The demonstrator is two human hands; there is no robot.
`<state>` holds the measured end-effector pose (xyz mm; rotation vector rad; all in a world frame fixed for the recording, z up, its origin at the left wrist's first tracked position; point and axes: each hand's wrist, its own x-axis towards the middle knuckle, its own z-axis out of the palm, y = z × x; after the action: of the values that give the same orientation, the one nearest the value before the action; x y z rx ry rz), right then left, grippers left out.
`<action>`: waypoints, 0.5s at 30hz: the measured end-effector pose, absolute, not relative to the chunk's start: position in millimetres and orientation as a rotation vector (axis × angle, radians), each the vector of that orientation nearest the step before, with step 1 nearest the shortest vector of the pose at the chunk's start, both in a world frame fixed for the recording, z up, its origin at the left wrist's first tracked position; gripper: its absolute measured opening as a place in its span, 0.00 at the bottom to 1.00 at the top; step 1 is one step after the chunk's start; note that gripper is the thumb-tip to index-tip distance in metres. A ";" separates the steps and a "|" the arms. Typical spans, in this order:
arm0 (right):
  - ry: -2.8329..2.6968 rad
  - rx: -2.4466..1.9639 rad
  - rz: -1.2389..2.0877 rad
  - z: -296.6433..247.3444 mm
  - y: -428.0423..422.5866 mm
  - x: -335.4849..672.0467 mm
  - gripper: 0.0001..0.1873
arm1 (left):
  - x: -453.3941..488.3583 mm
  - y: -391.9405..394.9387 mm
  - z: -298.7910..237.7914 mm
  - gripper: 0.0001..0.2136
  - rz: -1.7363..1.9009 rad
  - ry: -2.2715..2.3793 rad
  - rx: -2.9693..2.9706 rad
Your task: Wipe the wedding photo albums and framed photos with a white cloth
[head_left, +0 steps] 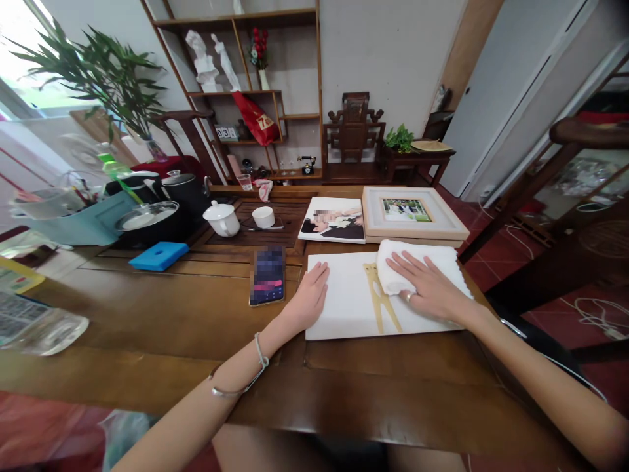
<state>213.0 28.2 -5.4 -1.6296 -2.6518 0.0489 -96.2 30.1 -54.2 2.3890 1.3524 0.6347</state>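
A white flat box or board (344, 301) with two gold figures (378, 305) lies on the table before me. My left hand (309, 298) rests on its left edge, open, fingers stretched out. My right hand (427, 285) lies flat with fingers spread, pressing on a folded white cloth (445, 254) that covers the upper right part of the box. The cloth hides what is beneath it. Just beyond the box are a photo print (339, 229) and a light-framed photo (432, 223), side by side. Left of my left hand lies a phone (267, 275) with its screen lit.
On the wooden table (196, 347) stand a white lidded cup (222, 219), a small white bowl (264, 217), a blue block (160, 256), a lidded dark pan (150, 223) and a teal bin (83, 219). A clear container (49, 328) is at the left. A dark wooden chair (565, 216) stands right.
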 end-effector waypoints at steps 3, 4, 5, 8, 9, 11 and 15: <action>-2.650 -1.610 0.125 0.2 36.0 209.9 0.35 | -95.4 29.3 -53.6 0.22 0.621 1.360 2.373; -2.657 -1.594 0.146 1.8 31.6 209.4 0.34 | -95.1 29.1 -53.1 0.23 0.616 1.359 2.369; -2.666 -1.579 0.165 3.1 23.8 209.4 0.35 | -94.9 29.0 -52.5 0.23 0.612 1.358 2.366; -2.696 -1.545 0.201 6.2 -13.4 213.9 0.36 | -94.6 29.3 -51.4 0.23 0.602 1.350 2.354; -2.709 -1.535 0.205 7.6 -27.2 217.2 0.37 | -94.7 29.6 -51.5 0.23 0.603 1.349 2.351; -2.744 -1.505 0.227 11.6 -50.4 225.9 0.38 | -95.1 30.1 -52.4 0.22 0.615 1.347 2.347; -2.770 -1.482 0.311 19.5 -54.0 239.6 0.37 | -96.4 31.0 -54.8 0.22 0.632 1.345 2.348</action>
<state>239.6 -54.0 19.5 -1.4822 -2.7702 0.3111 -96.4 31.0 -54.8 2.3480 1.3446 0.6319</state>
